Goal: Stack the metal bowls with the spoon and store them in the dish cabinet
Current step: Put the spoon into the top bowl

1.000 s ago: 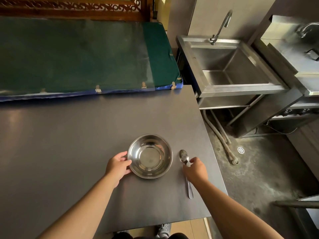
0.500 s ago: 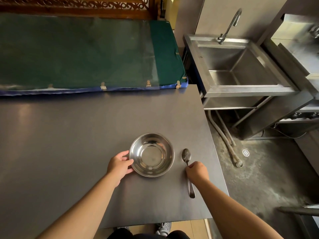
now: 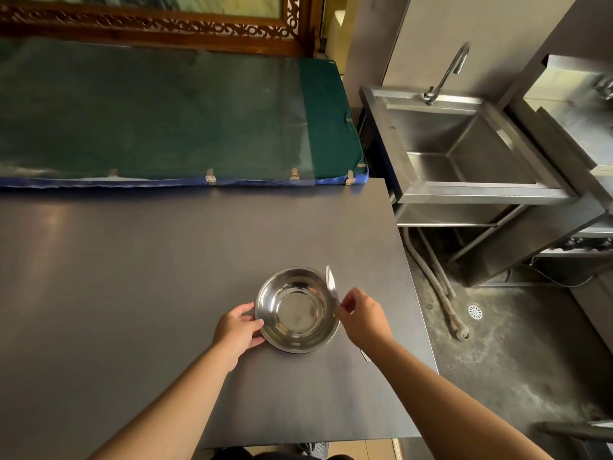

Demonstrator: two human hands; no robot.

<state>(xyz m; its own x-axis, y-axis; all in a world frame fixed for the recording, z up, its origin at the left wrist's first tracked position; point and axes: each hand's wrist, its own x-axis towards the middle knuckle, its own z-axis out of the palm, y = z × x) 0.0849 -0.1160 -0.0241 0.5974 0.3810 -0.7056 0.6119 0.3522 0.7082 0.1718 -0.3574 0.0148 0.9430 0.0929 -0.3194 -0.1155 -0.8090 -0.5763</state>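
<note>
counter (image 3: 132, 293) is a dark matte slab filling the left and middle of the view. past its far edge sits a green pad (image 3: 166, 117) under clear film, and to the right a steel sink (image 3: 464, 151) with a tap, well apart from the work. dish cabinet not in view, so storage is a later step.

task things sit near the counter's near-right corner. i see one rim only on the metal bowl (image 3: 297, 310), upright, mouth up, looks empty, so i can't tell if more bowls are nested under it.

left hand (image 3: 237, 328): grip wrapped on the bowl's left rim, thumb over the edge, fingers along the outside wall, steadying it. right hand (image 3: 363, 315): grip pinching the spoon (image 3: 331, 280) at the neck between thumb and fingers. the spoon is off the counter and tilted, its head hanging over the bowl's right rim, and the handle runs back under the hand with its tip showing near the wrist.

step in hand, my read: loading the spoon into the bowl, before any carry.

next move calls for:
- swing the spoon head left and down into the bowl
- release with the handle resting on the rim or fully inside, so it won't tip out
- keep the left grip on till the spoon settles, since thin steel on a smooth counter likely slides
- then regrip for a level lift
</note>
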